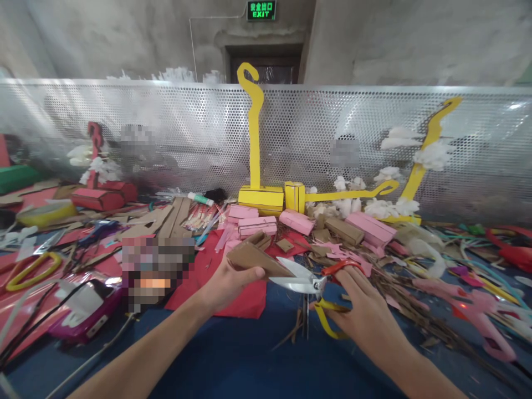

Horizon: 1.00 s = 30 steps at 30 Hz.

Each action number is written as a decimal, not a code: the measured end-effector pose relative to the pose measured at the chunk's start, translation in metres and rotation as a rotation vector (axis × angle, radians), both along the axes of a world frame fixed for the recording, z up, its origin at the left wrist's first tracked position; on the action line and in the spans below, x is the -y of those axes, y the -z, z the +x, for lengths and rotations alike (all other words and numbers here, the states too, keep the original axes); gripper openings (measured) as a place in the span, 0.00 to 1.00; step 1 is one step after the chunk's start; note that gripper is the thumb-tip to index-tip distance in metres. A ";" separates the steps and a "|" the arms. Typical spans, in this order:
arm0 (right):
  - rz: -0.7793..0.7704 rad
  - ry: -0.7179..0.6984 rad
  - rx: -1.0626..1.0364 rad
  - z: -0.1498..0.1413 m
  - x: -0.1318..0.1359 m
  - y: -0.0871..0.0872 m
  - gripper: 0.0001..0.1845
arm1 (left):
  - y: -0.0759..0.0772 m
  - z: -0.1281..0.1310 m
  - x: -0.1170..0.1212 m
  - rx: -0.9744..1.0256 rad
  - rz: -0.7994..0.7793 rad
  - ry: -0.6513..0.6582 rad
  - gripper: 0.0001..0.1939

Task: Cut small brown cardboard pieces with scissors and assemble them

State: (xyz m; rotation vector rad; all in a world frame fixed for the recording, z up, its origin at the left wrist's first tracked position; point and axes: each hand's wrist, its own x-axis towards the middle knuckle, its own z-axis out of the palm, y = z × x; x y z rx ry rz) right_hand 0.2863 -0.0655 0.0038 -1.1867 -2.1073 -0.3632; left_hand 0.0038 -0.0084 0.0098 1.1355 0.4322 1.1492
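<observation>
In the head view, my left hand (226,285) grips a piece of brown cardboard (255,257) above a sheet of red paper (245,296). My right hand (361,299) has its fingers in the handles of a pair of scissors (318,285), one handle red and one yellow. The scissor blades are spread, with the cardboard's right corner between them. Thin cardboard strips lie below the blades. Several pink paper-covered blocks (257,226) sit just beyond the hands.
Yellow hooked cardboard pieces (255,138) stand by a perforated metal screen (187,138). A pink glue gun (469,307) lies at right among scraps. At left are a purple power strip (87,318), yellow tape (47,213) and a red cardboard piece (100,197).
</observation>
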 end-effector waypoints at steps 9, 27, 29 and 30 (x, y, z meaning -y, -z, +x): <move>-0.035 -0.044 -0.033 0.003 0.003 -0.001 0.04 | -0.002 0.003 0.003 0.040 -0.041 -0.006 0.52; -0.266 -0.015 -0.158 -0.012 0.009 -0.013 0.16 | 0.005 -0.007 -0.007 -0.053 0.035 -0.044 0.32; -0.285 -0.035 -0.166 -0.014 0.010 -0.012 0.18 | 0.007 -0.008 -0.008 -0.074 0.031 -0.065 0.27; -0.286 -0.033 -0.170 -0.015 0.010 -0.011 0.18 | 0.007 -0.008 -0.007 -0.081 0.023 -0.082 0.25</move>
